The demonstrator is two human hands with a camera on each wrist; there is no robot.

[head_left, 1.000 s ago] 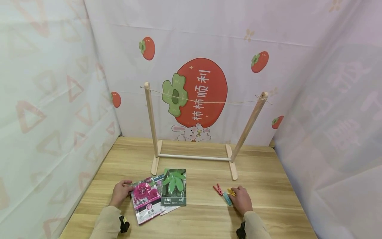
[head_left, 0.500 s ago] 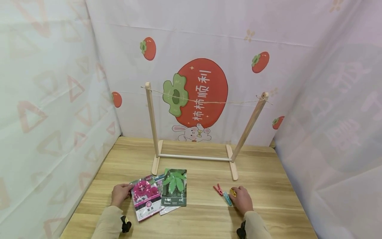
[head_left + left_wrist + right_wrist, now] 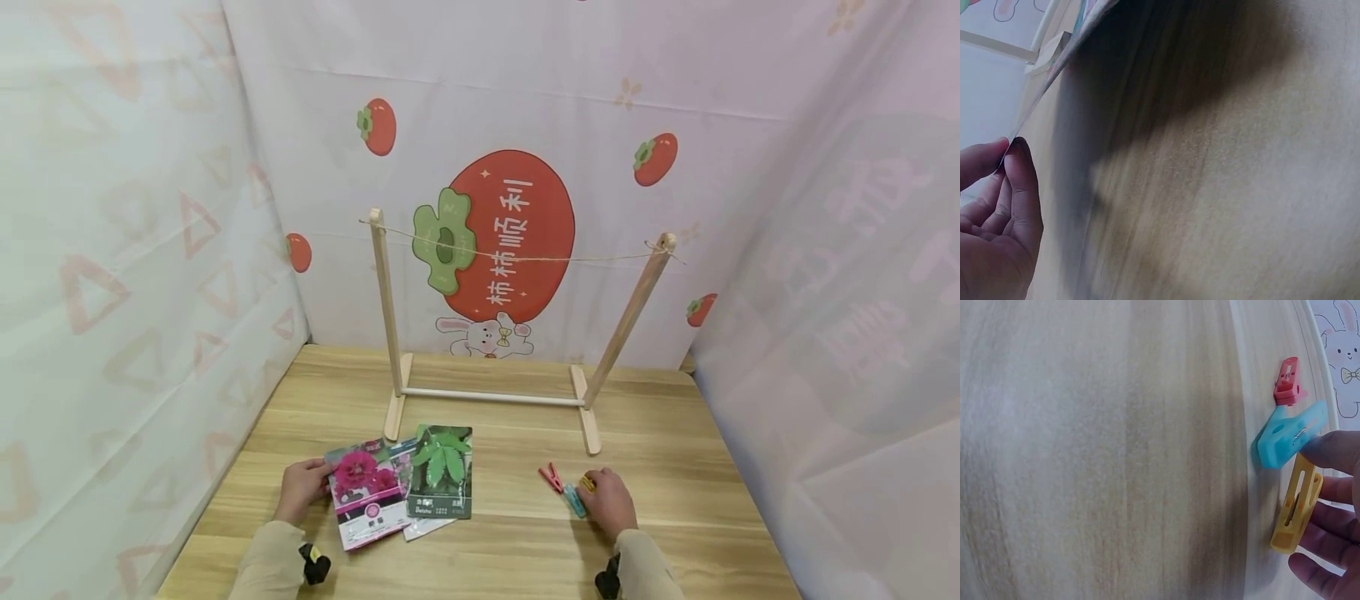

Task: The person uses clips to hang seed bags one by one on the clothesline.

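My left hand pinches the upper left edge of a seed packet with magenta flowers. In the left wrist view that packet shows edge-on, raised off the table between thumb and fingertips. Partly beneath it lies another packet, mostly hidden, and a green-leaf packet overlaps that one on the right. My right hand holds a yellow clothespin between thumb and fingers. Against the thumb tip is a light-blue clothespin, and a red clothespin lies just beyond.
Behind the packets stands a wooden frame with a left post, a right post and a white bottom rod. A thin string sags between the post tops. Printed cloth walls surround the wooden table.
The magenta-flower packet's left side has come up slightly in my left hand, and its lower end has shifted up and left. My right hand stays by the clothespins with the yellow one.
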